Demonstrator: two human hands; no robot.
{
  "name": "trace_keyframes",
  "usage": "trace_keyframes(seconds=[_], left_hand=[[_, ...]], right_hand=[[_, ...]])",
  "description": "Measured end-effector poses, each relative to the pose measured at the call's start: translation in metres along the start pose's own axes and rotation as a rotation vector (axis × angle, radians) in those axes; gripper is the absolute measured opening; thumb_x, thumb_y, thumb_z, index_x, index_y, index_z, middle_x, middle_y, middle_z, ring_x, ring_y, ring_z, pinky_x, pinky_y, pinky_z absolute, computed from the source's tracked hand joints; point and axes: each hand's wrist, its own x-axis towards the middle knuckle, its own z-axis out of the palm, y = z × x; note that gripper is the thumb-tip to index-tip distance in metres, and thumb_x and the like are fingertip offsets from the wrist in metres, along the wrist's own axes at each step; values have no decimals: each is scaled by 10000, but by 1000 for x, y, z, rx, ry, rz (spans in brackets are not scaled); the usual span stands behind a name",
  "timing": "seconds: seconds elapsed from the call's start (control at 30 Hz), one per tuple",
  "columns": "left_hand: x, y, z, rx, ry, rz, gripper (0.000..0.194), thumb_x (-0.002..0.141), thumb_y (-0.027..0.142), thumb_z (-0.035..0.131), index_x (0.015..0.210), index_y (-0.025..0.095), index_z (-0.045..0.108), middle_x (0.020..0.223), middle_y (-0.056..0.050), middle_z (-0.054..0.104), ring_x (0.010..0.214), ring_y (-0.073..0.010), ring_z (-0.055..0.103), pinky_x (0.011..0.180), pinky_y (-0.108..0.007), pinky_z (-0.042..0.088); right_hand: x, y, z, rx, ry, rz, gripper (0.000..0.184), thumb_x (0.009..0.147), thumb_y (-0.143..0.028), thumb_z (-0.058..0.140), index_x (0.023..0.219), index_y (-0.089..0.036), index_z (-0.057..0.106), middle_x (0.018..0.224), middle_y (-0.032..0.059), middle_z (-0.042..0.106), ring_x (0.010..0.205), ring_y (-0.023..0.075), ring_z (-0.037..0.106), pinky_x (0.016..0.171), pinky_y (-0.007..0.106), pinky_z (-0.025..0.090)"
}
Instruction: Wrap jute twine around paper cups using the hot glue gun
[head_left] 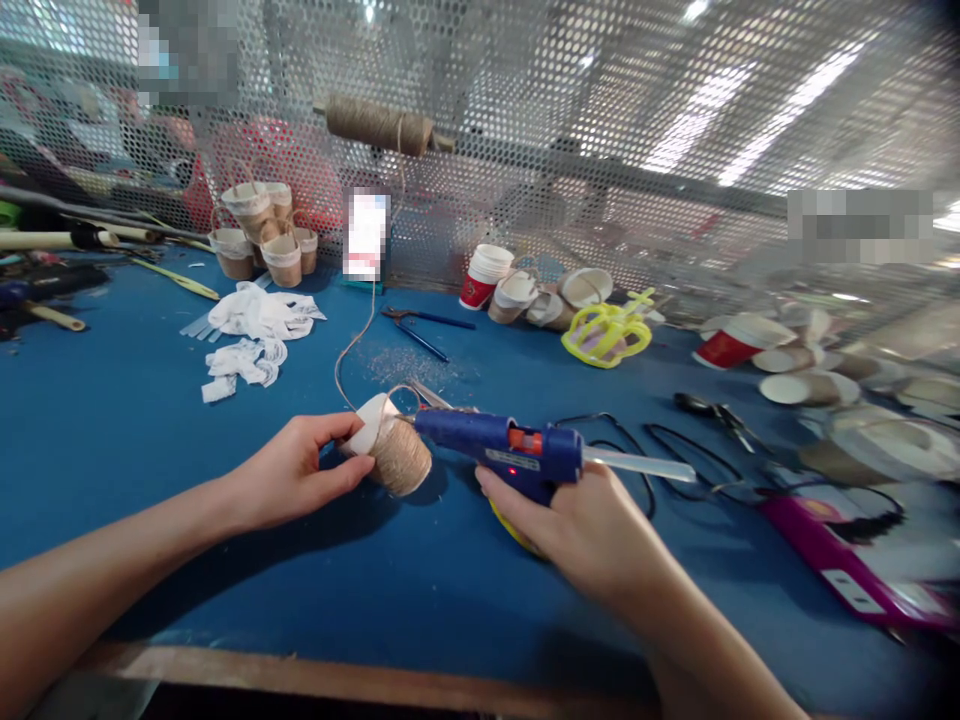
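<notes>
The left hand (311,462) pinches the small white paper cup wrapped in brown string (403,460), which tips on its side near the middle of the frame. The right hand (581,525) wraps around the blue plastic glue gun (472,435). Its tip is right by the cup, so hot glue could burn the left fingers if it drips. The loose brown string (341,362) could snag on the blue-handled pliers (431,320), upper middle. The thin black cord (651,470), right of middle, could catch the gun. The white lace pile (262,312), upper left, is out of the way.
</notes>
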Motion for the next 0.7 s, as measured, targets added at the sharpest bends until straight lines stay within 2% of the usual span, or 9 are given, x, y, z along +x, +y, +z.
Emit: trace_keyframes(seconds=[0.3, 0.57, 0.7], left_hand=[[0, -1, 0, 8, -19, -12, 144, 780, 230, 458, 761, 128, 558, 703, -8, 555, 653, -124, 475, 610, -227, 391], [-1, -1, -1, 32, -25, -4, 178, 786, 243, 453, 804, 119, 580, 727, -21, 572, 674, -138, 489, 626, -238, 405], [0, -1, -1, 37, -25, -2, 188, 786, 252, 454, 805, 119, 586, 733, -23, 584, 674, -140, 496, 630, -244, 412]], right_hand=[[-3, 0, 1, 41, -29, 76, 208, 673, -351, 492, 535, -210, 425, 435, -34, 403, 386, 104, 359, 372, 249, 349], [-3, -1, -1, 56, -54, 41, 210, 679, -337, 477, 526, -214, 403, 440, -34, 394, 404, 101, 351, 400, 249, 344], [-3, 2, 1, 38, -9, 20, 186, 688, -343, 466, 563, -208, 442, 454, -32, 399, 402, 107, 355, 410, 267, 343]])
